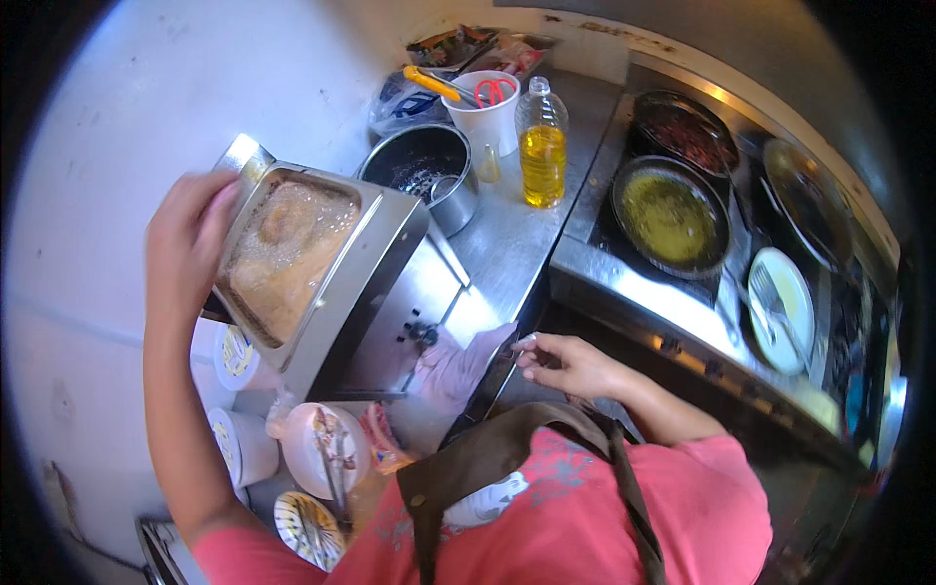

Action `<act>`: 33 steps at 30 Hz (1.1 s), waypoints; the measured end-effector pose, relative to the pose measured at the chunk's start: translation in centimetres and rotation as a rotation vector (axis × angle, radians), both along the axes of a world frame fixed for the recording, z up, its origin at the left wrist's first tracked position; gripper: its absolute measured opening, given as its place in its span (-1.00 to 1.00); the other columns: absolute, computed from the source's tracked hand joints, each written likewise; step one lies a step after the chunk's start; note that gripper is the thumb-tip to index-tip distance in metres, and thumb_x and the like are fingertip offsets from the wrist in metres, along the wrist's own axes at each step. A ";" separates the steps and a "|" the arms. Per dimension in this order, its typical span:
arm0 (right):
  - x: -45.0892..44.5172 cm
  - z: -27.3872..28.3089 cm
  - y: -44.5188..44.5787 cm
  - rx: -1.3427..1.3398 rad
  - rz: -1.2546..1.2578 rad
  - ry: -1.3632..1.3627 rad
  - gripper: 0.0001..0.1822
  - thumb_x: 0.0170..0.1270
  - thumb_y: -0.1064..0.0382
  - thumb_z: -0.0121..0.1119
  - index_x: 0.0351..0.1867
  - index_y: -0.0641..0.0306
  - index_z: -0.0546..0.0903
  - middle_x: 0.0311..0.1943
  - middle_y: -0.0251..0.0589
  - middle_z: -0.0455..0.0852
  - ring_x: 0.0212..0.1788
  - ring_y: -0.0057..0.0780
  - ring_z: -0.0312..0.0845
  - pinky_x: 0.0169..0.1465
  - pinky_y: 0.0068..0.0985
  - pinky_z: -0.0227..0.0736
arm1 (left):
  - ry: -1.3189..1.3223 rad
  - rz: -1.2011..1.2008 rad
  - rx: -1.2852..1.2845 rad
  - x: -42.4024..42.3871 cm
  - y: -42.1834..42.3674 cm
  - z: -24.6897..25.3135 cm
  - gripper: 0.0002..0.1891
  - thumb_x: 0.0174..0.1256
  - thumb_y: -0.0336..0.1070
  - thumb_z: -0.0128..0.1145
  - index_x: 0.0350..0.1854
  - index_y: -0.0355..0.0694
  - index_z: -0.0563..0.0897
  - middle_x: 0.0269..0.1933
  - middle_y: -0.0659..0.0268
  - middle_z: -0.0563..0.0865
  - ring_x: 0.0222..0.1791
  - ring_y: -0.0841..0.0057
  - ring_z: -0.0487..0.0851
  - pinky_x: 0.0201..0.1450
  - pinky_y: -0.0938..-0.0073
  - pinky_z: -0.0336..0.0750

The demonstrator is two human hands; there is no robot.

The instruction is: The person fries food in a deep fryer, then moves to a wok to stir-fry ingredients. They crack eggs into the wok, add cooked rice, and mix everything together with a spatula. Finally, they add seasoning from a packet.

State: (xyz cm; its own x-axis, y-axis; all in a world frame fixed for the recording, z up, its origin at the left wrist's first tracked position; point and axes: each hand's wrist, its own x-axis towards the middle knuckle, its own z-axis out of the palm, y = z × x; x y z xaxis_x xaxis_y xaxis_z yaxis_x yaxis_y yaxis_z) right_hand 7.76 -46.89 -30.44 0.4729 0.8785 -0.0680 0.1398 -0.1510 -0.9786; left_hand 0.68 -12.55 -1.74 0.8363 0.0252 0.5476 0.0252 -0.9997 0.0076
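A stainless steel countertop deep fryer (398, 227) stands before me on the left. Bubbling oil (285, 256) fills its tank, with a browned round piece of food (284, 221) frying near the back. My left hand (191, 230), slightly blurred, is at the fryer's left rim with its fingers curled. What lies under those fingers is hidden. My right hand (578, 365) hovers in front of my apron (475, 461), near the counter's edge, with its fingers half bent. Something small and pale shows at its fingertips, too small to name. A purplish cloth (464, 369) lies beside the fryer's front.
Behind the fryer are a metal pot (457, 194), a white bucket (493, 124) with orange-handled tongs (431, 82), and a bottle of yellow oil (542, 168). On the right, the stove holds an oil-filled frying pan (669, 219) and a plate with utensils (793, 311). Tubs (252, 446) stand lower left.
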 end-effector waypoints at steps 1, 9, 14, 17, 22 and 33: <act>1.8 0.1 -1.4 0.001 -0.027 0.021 -0.54 0.30 0.22 0.23 0.19 0.30 0.49 -0.10 -0.17 0.70 -0.06 -0.47 0.63 0.03 -0.48 0.50 | 0.109 -0.031 0.053 4.5 -0.7 -0.5 -0.82 0.31 -0.37 0.11 -0.14 -0.32 0.67 -0.20 0.11 0.68 -0.17 0.28 0.64 -0.09 0.38 0.50; 10.8 3.5 -13.3 0.086 -0.263 0.153 -0.49 0.22 0.44 0.25 0.23 0.36 0.46 -0.03 -0.16 0.68 -0.04 -0.49 0.60 0.08 -0.50 0.47 | 1.279 0.138 0.179 25.6 4.8 -14.3 -0.76 0.08 -0.31 0.25 -0.17 -0.21 0.73 -0.19 0.10 0.76 -0.12 0.17 0.71 -0.07 0.25 0.58; 12.3 3.5 -17.5 0.080 -0.365 0.151 -0.46 0.09 0.50 0.33 0.16 0.35 0.51 0.01 -0.10 0.70 -0.01 -0.38 0.63 0.12 -0.43 0.46 | 1.583 0.369 0.707 28.8 6.6 -22.4 -0.64 0.07 -0.17 0.30 -0.05 -0.13 0.74 -0.02 0.13 0.74 -0.01 0.22 0.70 0.02 0.26 0.59; 13.2 3.2 -18.2 0.153 -0.357 0.193 -0.52 0.10 0.50 0.33 0.11 0.34 0.54 0.02 -0.08 0.69 0.03 -0.33 0.64 0.14 -0.40 0.47 | 1.641 0.318 0.899 29.3 7.1 -24.1 -0.59 0.08 -0.11 0.33 0.00 -0.13 0.72 0.05 0.20 0.72 0.08 0.25 0.66 0.07 0.23 0.58; 14.3 3.2 -18.7 0.182 -0.309 0.173 -0.52 0.10 0.49 0.33 0.12 0.33 0.54 0.01 -0.06 0.70 0.04 -0.29 0.64 0.14 -0.41 0.47 | 1.524 0.542 0.598 30.4 6.9 -22.9 -0.53 0.04 -0.02 0.39 0.04 -0.05 0.71 0.07 0.25 0.71 0.12 0.31 0.65 0.10 0.21 0.57; 14.0 2.5 -19.3 0.208 -0.340 0.193 -0.57 0.11 0.49 0.28 0.07 0.34 0.53 -0.05 -0.04 0.70 0.05 -0.25 0.61 0.21 -0.34 0.39 | 1.295 0.521 0.428 31.8 7.2 -23.1 -0.77 0.02 -0.27 0.30 -0.26 -0.20 0.77 -0.07 0.09 0.75 -0.02 0.19 0.71 0.00 0.21 0.59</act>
State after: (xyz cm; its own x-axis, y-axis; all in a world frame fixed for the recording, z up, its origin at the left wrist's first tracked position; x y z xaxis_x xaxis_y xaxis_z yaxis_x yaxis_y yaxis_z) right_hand 21.78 -66.14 -27.98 0.7334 0.6794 -0.0218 -0.0719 0.0456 -0.9964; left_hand 32.48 -5.39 -24.82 0.6870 0.5053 -0.5223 0.1354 -0.7951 -0.5912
